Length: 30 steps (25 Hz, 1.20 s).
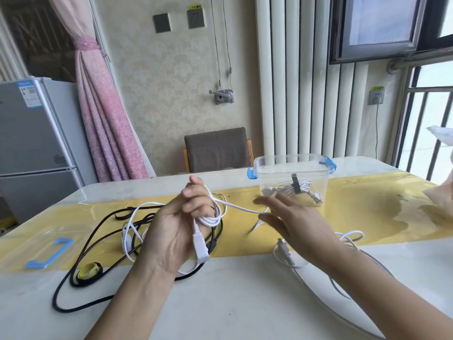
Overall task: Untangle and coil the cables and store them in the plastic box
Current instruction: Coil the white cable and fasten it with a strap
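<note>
My left hand (182, 227) is raised over the table with a white cable (215, 218) looped around its fingers, and the cable's white plug (201, 249) hangs below the palm. From the loops the white cable runs right to my right hand (294, 222), which pinches the strand between its fingers. Behind my right hand stands the clear plastic box (293, 179) with blue latches; a coiled white cable bound by a black strap (295, 188) lies inside. A tangle of black cable (81, 263) and more white cable (130, 241) lies on the table at left.
The box's clear lid with a blue handle (50, 252) lies at the far left. A yellow and black strap roll (89, 271) sits among the black cable. A loose grey plug (284, 251) and white loops lie under my right arm. A chair (217, 149) stands behind the table.
</note>
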{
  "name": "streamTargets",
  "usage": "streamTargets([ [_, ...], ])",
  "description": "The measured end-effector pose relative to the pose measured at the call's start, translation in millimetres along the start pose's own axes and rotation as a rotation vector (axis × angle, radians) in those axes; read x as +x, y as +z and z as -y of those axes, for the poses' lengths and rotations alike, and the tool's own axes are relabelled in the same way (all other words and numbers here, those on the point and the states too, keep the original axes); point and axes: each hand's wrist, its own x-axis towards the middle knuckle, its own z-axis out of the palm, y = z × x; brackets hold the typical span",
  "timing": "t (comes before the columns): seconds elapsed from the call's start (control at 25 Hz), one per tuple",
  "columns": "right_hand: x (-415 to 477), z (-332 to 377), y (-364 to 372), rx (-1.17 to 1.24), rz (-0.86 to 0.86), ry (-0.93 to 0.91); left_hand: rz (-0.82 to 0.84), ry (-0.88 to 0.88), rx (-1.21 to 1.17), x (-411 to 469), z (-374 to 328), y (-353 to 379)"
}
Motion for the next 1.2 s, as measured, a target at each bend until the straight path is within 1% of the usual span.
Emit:
streamTargets([
  [0.08,-1,13,7,0.016,0.025,-0.123,-0.003,0.055,-0.071,-1,-9,-7],
  [0.16,-4,24,17,-0.005,0.064,-0.208,-0.006,0.094,-0.077,-2,-10,-6],
  [0.2,-6,29,21,-0.025,0.077,-0.248,-0.057,0.148,-0.023,-1,-8,-3],
  [0.24,-8,32,24,-0.040,0.090,-0.291,-0.167,0.246,0.115,1,-4,0],
  [0.32,-12,40,24,0.003,0.135,-0.341,-0.397,0.463,0.586,5,7,1],
  [0.36,-13,44,22,0.027,0.151,-0.350,-0.460,0.556,0.873,7,13,-3],
  [0.4,-15,49,21,0.034,0.154,-0.356,-0.482,0.634,1.186,7,21,-9],
  [0.44,-17,53,20,0.031,0.155,-0.356,-0.458,0.682,1.497,6,28,-16],
  [0.48,-17,56,19,0.027,0.145,-0.355,-0.406,0.681,1.779,4,33,-20],
  [0.52,-16,57,17,0.030,0.126,-0.353,-0.363,0.631,2.000,3,35,-23],
  [0.56,-15,57,14,0.028,0.087,-0.353,-0.343,0.542,2.133,3,36,-23],
  [0.6,-13,56,11,0.015,0.035,-0.339,-0.330,0.442,2.210,4,36,-21],
  [0.68,-9,55,2,-0.039,-0.074,-0.278,-0.311,0.314,2.257,4,37,-16],
  [0.72,-7,55,-2,-0.068,-0.114,-0.246,-0.292,0.242,2.232,3,37,-17],
  [0.8,-6,51,-5,-0.098,-0.155,-0.207,-0.268,0.081,2.059,0,38,-15],
  [0.84,-5,47,-5,-0.086,-0.159,-0.195,-0.277,0.027,1.968,-1,39,-15],
  [0.88,-3,43,-6,-0.037,-0.148,-0.162,-0.297,-0.008,1.926,-1,39,-13],
  [0.96,0,38,-13,0.206,-0.058,0.008,-0.330,-0.048,1.886,-1,36,-11],
  [1.04,4,33,-22,0.496,0.157,0.198,-0.351,-0.105,1.756,-2,32,-8],
  [1.12,4,28,-28,0.760,0.424,0.314,-0.351,-0.181,1.664,-3,30,-6],
  [1.16,4,25,-28,0.886,0.520,0.353,-0.341,-0.225,1.635,-4,30,-6],
  [1.2,3,24,-26,0.973,0.562,0.384,-0.323,-0.279,1.596,-4,31,-4],
])
